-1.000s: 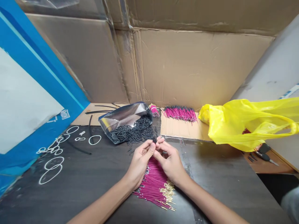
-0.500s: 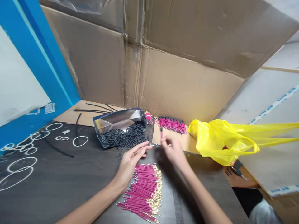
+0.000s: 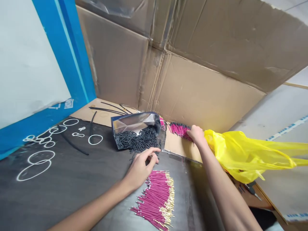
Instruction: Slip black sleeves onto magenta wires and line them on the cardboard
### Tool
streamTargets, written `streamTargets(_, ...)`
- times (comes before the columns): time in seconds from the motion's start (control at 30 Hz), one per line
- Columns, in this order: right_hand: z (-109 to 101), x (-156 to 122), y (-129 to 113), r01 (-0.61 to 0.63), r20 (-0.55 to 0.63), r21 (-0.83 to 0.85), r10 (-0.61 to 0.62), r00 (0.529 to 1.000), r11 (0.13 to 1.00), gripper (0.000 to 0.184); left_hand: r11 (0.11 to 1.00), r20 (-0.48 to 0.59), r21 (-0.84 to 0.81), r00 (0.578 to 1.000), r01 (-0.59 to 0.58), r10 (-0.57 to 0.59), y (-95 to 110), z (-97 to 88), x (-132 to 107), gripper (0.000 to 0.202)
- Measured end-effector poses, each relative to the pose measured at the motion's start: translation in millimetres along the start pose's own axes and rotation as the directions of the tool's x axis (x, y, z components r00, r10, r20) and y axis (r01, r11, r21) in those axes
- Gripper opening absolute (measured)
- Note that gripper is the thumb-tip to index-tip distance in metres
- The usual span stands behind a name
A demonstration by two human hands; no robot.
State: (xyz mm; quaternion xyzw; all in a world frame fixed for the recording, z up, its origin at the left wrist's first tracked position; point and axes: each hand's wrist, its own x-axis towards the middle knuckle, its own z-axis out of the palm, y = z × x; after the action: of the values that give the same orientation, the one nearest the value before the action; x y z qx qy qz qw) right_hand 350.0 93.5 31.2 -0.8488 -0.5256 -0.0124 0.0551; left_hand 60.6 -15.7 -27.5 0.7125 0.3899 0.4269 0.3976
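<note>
My left hand (image 3: pixel 141 165) rests on the dark table with its fingers reaching to loose black tube pieces spilled from a silver foil bag (image 3: pixel 134 126); its fingertips touch or pinch at them. My right hand (image 3: pixel 196 134) is stretched to the far pile of pink wires with black sleeves (image 3: pixel 179 130) on a cardboard strip and lies on that pile, fingers curled down. A fan of pink wires with gold pins (image 3: pixel 157 199) lies on the table below my left hand.
A yellow plastic bag (image 3: pixel 243 154) lies right of my right hand. White rubber rings (image 3: pixel 43 150) and long black tubing (image 3: pixel 106 110) are on the left. Cardboard walls (image 3: pixel 192 80) close the back; a blue and white board (image 3: pixel 36 80) stands left. Small pliers (image 3: pixel 251 189) lie at the right edge.
My hands, pinched together over the pink fan a second ago, have separated. The right hand carried a sleeved wire to the far pile; the left dropped to the black tube pieces.
</note>
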Motion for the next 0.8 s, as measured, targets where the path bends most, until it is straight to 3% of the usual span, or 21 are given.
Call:
streamTargets(0.13,-6.9,-18.9,0.4,0.081,0.007,-0.007,-0.081,0.997,0.997,0.035,0.995,0.027,0.092,0.999,-0.048,0.046,-2.8,2.7,-3.2,0.024)
streamTargets(0.23,-1.1,-60.6,-3.5,0.214,0.037,0.043,-0.215,0.976,0.976,0.032,0.980,-0.007,0.180,0.996,-0.083,0.086,-4.5,2.2,-1.6,0.024)
streamTargets(0.3,9.4,-96.9,-5.1,0.345,0.068,0.137,-0.357,0.932,0.928,0.023,0.961,-0.059,0.257,0.991,-0.098,0.117,-7.3,-2.0,3.1,0.023)
streamTargets(0.37,22.3,-132.3,-3.6,0.507,0.039,0.332,-0.549,0.835,0.795,0.019,0.931,-0.066,0.349,0.988,-0.109,0.140,-11.1,-8.9,9.7,0.021)
streamTargets(0.43,34.2,-160.8,1.8,0.559,-0.027,0.436,-0.611,0.791,0.705,0.016,0.893,0.011,0.424,0.987,-0.153,0.163,-14.5,-16.7,16.2,0.021)
streamTargets(0.53,46.1,-186.0,15.4,0.571,-0.076,0.511,-0.629,0.774,0.642,0.017,0.846,0.212,0.468,0.962,-0.255,0.173,-14.8,-24.8,21.7,0.022)
streamTargets(0.63,52.1,-194.3,29.3,0.557,-0.096,0.579,-0.629,0.772,0.595,0.020,0.853,0.357,0.430,0.923,-0.296,0.140,-8.8,-24.9,21.5,0.022)
streamTargets(0.8,54.2,-193.3,37.1,0.569,-0.090,0.599,-0.659,0.747,0.563,0.021,0.821,0.506,0.422,0.852,-0.383,0.137,3.6,-14.8,15.5,0.020)
